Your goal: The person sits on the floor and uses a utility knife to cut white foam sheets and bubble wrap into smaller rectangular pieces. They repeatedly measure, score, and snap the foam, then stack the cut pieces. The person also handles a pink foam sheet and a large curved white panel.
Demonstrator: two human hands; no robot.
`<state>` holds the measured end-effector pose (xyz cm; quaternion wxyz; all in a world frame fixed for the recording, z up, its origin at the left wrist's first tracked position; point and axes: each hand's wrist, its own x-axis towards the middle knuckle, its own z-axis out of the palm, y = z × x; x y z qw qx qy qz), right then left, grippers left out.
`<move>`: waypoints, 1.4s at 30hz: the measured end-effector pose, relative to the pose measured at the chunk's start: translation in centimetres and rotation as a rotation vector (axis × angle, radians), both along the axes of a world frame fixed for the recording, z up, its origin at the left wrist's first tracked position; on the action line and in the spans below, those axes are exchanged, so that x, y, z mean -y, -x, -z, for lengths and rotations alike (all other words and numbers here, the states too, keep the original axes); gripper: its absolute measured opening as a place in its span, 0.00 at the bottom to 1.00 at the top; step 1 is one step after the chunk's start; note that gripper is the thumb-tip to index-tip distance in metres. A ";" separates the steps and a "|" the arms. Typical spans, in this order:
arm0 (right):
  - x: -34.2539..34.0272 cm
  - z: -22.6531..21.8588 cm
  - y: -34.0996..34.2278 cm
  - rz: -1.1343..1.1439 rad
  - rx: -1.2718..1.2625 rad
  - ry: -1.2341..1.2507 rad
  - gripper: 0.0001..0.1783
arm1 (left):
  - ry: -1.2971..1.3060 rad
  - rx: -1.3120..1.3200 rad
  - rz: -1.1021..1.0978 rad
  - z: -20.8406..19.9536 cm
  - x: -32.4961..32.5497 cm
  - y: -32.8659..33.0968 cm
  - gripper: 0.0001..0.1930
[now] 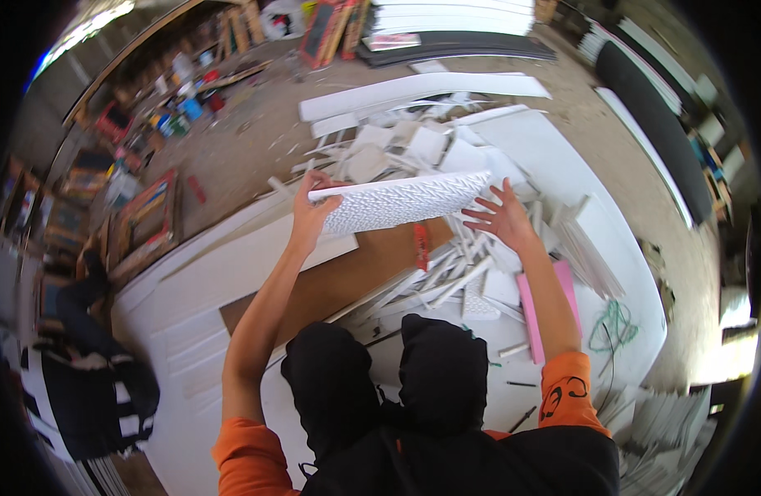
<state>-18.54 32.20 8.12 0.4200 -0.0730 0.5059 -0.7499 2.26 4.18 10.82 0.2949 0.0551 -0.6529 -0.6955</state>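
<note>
A white foam sheet (405,201) with a bumpy, patterned face is held up in front of me, tilted on its long edge. My left hand (314,205) grips its left end, thumb on the patterned side. At the other end, my right hand (508,221) is open with fingers spread, close to the sheet's edge; whether a fingertip touches it I cannot tell. Beneath the sheet lie a brown board (314,289), a small red piece (422,246) and a heap of white foam strips and offcuts (434,285).
A pink foam block (567,291) lies under my right forearm, beside a stack of thin white sheets (589,248). Green string (613,325) is tangled at the right. Long white foam lengths (422,93) lie beyond the heap. A black-and-white bag (83,397) is at the left.
</note>
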 end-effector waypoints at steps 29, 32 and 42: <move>-39.5 4.2 11.2 1.433 -0.628 -1.223 0.25 | 0.347 0.436 0.704 2.6 -36.8 30.8 0.39; -34.5 3.2 10.7 1.380 -0.908 -1.204 0.21 | 0.392 0.431 0.642 4.3 -32.1 29.9 0.39; -14.8 1.3 8.1 0.881 -1.219 -0.589 0.12 | 0.514 0.450 0.210 3.0 -12.2 18.9 0.39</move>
